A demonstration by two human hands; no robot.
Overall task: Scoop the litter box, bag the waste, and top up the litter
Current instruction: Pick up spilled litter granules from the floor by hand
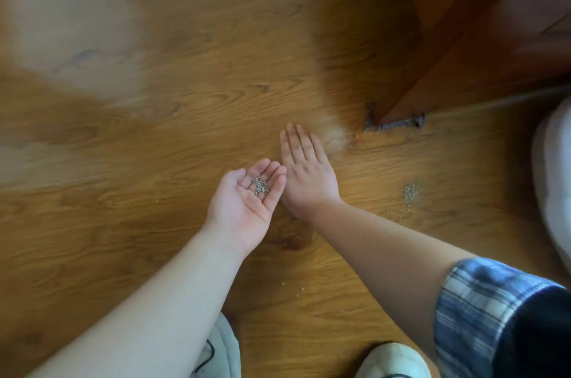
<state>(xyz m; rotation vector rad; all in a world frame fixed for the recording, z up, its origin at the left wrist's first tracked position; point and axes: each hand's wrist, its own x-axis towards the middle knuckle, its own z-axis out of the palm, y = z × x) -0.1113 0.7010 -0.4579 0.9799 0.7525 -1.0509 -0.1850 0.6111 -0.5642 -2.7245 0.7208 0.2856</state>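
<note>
you're gathering strays, by the look of it: your left hand [247, 195] is cupped palm up, fingers loose, with a little litter [260, 186] resting in it. your right hand [304, 173] lies flat, fingers straight, on the floor [154, 130] just beside it. a small pile [411, 190] is still to collect. the white shape [553, 176] at the right edge may be the box; scooping, bagging and topping up can't be judged here.

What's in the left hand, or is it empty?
Not empty. The left hand, palm up, cups a few grey litter grains.
</note>
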